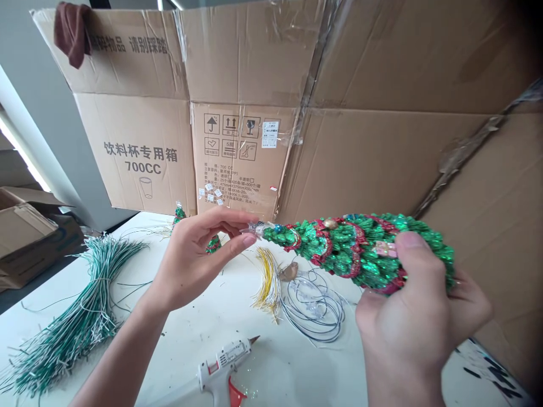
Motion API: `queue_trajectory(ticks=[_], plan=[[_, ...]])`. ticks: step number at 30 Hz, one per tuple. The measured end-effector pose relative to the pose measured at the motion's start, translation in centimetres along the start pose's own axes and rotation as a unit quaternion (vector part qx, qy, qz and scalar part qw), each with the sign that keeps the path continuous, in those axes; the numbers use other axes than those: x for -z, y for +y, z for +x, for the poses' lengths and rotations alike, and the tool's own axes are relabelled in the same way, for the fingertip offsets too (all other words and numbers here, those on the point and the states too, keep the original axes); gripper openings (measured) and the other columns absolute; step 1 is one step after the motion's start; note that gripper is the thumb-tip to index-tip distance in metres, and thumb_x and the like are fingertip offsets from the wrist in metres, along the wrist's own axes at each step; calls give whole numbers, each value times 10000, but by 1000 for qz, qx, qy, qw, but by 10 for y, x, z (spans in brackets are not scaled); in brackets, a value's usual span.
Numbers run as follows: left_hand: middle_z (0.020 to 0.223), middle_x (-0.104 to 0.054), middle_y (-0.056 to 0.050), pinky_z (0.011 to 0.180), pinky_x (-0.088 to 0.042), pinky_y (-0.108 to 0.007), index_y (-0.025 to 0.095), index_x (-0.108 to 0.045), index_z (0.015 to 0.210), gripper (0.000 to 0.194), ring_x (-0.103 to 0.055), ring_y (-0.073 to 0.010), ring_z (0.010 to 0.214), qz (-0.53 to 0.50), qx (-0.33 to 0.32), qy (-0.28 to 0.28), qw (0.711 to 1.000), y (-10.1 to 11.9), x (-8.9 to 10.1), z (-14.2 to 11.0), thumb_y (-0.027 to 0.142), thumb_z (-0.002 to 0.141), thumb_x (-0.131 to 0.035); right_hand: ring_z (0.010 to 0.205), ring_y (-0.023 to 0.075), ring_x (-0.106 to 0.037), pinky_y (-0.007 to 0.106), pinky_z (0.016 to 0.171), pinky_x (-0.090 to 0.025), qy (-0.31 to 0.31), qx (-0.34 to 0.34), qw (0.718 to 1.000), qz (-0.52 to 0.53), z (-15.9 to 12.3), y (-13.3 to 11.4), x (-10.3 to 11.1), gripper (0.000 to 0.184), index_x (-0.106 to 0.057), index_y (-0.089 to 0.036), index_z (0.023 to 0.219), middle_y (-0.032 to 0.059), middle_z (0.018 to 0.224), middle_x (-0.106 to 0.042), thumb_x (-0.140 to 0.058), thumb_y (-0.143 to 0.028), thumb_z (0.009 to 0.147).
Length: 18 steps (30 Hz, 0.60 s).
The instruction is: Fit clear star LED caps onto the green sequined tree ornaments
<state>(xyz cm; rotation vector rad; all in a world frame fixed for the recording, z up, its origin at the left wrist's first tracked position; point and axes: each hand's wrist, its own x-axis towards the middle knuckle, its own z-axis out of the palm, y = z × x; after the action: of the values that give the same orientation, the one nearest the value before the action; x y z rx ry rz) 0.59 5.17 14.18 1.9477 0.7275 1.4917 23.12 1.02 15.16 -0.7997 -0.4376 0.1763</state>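
While the right hand point(407, 322) clenches a glittery tinsel tree point(352, 254), the half-open left hand point(193, 257) pinches its silver star point(252, 229); left forearm point(123, 345) angled over the desk point(169, 356).

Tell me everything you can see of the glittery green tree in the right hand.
The glittery green Christmas tree is a slim cone lying nearly level, narrow end pointing left, covered in shiny green tufts wound with a red glitter garland. A pink gift-box decoration and a gold bauble sit on it, with a silvery star at the tip. The right hand grips its wide end; the left hand's fingertips are beside the star, contact unclear.
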Motion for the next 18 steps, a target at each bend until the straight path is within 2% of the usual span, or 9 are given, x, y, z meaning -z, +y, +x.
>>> queue_trajectory(ticks=[5,8,12,18], plan=[[1034,-842,-22,842,-630,-214,263,-861,1070,173,-773,-135,943,-8,67,13,998,7,0,-2,363,931,-883,581,136,-608,278,473,-573,-2,-9,1000,-18,1,-5,0,138,-749,-205,606,-51,604,-622,-883,-233,585],[1001,-836,-15,815,-640,-221,254,-847,1014,130,-778,-135,911,-9,77,-1,997,10,2,-3,354,935,-875,577,147,-619,292,466,-585,-10,-35,999,-30,2,-8,2,165,-744,-211,601,-44,602,-620,-905,-237,573],[954,-832,-4,814,-635,-232,249,-822,954,62,-785,-140,903,2,59,-12,998,13,0,-5,302,949,-853,579,163,-645,289,439,-573,-2,-44,998,-50,6,-14,5,194,-733,-224,574,-27,600,-624,-923,-246,544],[954,-852,-16,817,-618,-280,230,-803,948,40,-791,-160,874,59,-19,9,998,16,-13,-13,216,953,-839,579,193,-675,335,453,-603,-27,-90,993,-66,19,-14,7,202,-702,-231,538,-7,623,-672,-901,-231,509]])
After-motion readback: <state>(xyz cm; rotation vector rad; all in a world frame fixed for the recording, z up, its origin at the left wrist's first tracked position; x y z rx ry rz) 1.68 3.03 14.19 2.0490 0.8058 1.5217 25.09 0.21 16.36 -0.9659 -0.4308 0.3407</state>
